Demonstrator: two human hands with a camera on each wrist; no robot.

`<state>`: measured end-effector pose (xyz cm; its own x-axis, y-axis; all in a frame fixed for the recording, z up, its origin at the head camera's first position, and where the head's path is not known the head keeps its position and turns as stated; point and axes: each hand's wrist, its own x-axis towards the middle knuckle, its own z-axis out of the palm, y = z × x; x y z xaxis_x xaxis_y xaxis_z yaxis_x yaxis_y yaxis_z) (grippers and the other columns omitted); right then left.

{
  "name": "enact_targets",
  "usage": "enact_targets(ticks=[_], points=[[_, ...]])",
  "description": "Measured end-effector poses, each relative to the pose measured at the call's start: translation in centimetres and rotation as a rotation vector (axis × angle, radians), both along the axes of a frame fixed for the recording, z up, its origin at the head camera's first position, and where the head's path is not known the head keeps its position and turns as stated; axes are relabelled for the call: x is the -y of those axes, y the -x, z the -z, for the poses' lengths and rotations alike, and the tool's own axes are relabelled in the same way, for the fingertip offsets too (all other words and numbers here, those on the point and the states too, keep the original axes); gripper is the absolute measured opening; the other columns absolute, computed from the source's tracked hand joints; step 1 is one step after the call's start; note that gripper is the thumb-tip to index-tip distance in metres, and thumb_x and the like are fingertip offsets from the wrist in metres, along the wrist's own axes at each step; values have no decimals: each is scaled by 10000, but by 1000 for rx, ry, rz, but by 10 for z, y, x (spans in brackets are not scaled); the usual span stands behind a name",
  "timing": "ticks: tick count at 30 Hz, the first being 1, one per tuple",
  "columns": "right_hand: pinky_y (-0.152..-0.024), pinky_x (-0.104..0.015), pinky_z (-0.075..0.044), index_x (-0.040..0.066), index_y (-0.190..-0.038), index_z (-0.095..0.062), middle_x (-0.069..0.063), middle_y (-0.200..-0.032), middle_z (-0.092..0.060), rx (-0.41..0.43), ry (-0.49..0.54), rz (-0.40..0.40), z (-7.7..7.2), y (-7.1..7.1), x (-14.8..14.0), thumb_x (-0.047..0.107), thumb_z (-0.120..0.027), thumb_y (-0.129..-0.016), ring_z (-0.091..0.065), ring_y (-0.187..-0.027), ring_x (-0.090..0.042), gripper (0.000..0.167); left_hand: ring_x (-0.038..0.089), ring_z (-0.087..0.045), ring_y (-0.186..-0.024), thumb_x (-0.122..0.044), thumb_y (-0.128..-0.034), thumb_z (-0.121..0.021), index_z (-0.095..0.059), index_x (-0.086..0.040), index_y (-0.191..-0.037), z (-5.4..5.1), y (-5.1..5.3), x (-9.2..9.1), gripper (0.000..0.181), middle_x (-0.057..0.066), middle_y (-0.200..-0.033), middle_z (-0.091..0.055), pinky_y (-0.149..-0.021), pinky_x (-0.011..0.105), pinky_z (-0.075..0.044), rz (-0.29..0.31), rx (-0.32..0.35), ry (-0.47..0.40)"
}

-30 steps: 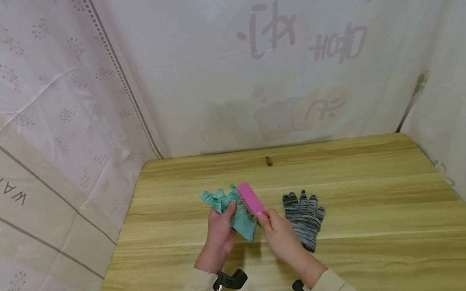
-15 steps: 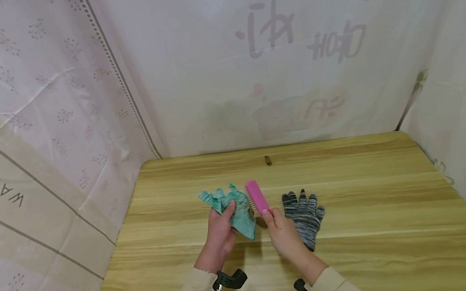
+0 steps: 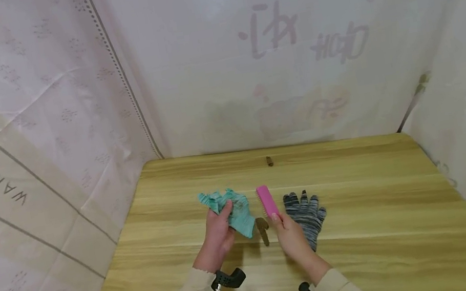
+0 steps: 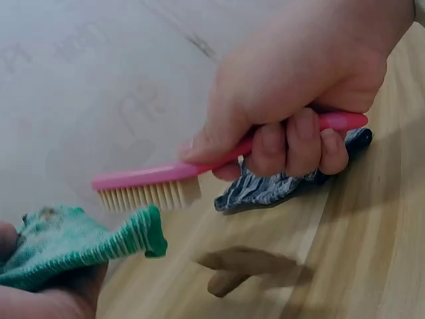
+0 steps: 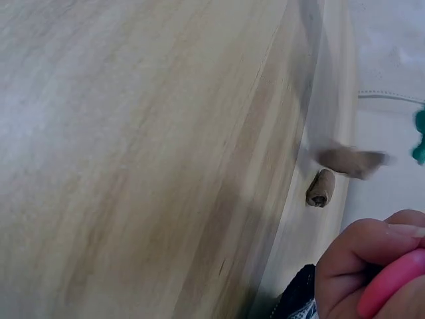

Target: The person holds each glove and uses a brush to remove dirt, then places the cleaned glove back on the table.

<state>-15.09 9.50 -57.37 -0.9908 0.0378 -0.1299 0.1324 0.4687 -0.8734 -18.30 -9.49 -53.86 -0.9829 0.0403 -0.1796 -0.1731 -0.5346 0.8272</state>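
Observation:
My left hand [image 3: 218,232] holds a teal knit glove [image 3: 242,215] above the table, thumb on top, with brown smears on the fabric. In my right hand [image 3: 294,240] is a pink brush [image 3: 267,202], gripped by its handle. Its pale bristles [image 4: 143,197] face the glove, a small gap away in the left wrist view. A brown flake-like piece [image 3: 263,231] shows between the two hands, below the glove. This brown piece [image 5: 350,161] is blurred in the right wrist view, apart from both hands.
A grey-and-black knit glove [image 3: 308,218] lies flat on the wooden table [image 3: 379,203], just right of my right hand. Near the table's back edge lies a small rolled brown piece [image 3: 269,161]. Patterned curtains [image 3: 200,68] surround the table on several sides.
The brush has moved right, away from the teal glove, and slightly down. The brown piece, earlier mostly hidden between glove and brush, now shows clear of both and lower. My left hand is nearly still.

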Motion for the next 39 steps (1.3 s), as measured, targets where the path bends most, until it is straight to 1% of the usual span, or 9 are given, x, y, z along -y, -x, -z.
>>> enact_targets(ticks=[4, 8, 12, 16, 19, 25, 29, 33, 39], points=[[-578, -307, -367, 16, -1332, -558, -62, -767, -486, 5, 6, 7, -1, 1, -1, 436, -357, -1101, -408, -650, -176, 520, 117, -627, -1075, -158, -1068, -520, -393, -28, -1377, 2, 0, 4, 358, -2, -1165, -578, -912, 242, -548, -30, 35, -30], [-563, -308, -351, 25, -1275, -577, -36, -728, -436, 8, 5, 23, -4, 0, -2, 429, -366, -1101, -386, -626, -176, 488, 123, -608, -1112, -165, -1069, -520, -380, -51, -1394, 1, 0, 5, 372, -5, -1197, -564, -943, 258, -534, -17, 46, -36], [-559, -303, -353, 28, -1244, -583, -30, -724, -444, 14, 5, 21, -6, -2, -2, 437, -358, -1101, -394, -623, -172, 488, 130, -601, -1113, -173, -1065, -528, -397, -74, -1371, 0, 1, 5, 347, -6, -1191, -565, -944, 277, -530, -12, 59, -33], [-553, -296, -357, 32, -1204, -591, -31, -728, -469, 13, 15, 17, -8, -4, -1, 471, -359, -1093, -409, -624, -168, 509, 136, -584, -1158, -179, -1069, -518, -394, -71, -1383, 0, -1, 5, 355, 14, -1253, -558, -980, 284, -511, -8, 67, -50], [-549, -290, -364, 32, -1197, -596, -34, -736, -488, 7, 25, 15, -10, -5, 0, 466, -381, -1089, -420, -621, -167, 496, 132, -569, -1202, -201, -1080, -492, -389, -70, -1411, 2, -2, 6, 370, 19, -1310, -548, -1016, 277, -494, 2, 67, -74], [-500, -264, -336, 39, -1193, -599, -6, -693, -459, -12, 38, 8, -11, -6, 1, 469, -423, -1078, -392, -572, -143, 479, 138, -553, -1237, -271, -1100, -435, -352, -65, -1443, 3, -5, 6, 408, 8, -1319, -543, -1054, 293, -477, 30, 70, -91], [-474, -253, -316, 64, -1127, -599, 14, -655, -418, -23, 37, 9, -10, -8, 1, 502, -472, -1053, -359, -542, -124, 463, 177, -489, -1324, -306, -1110, -388, -262, -76, -1510, 2, -7, 6, 479, 30, -1399, -490, -1125, 333, -419, 59, 68, -99], [-452, -244, -312, 79, -1076, -586, 21, -645, -416, -14, 53, 20, -10, -9, 2, 467, -563, -1022, -351, -527, -118, 393, 190, -415, -1398, -340, -1114, -345, -200, -77, -1535, 4, -8, 6, 517, 47, -1474, -425, -1178, 341, -361, 93, 58, -118], [-429, -236, -302, 62, -1028, -584, 18, -639, -412, -19, 61, 39, -14, -8, 3, 349, -642, -991, -352, -506, -119, 295, 118, -526, -1280, -427, -1107, -315, -290, -74, -1481, 8, -7, 6, 515, -2, -1348, -521, -1111, 280, -424, 108, 84, -139]])
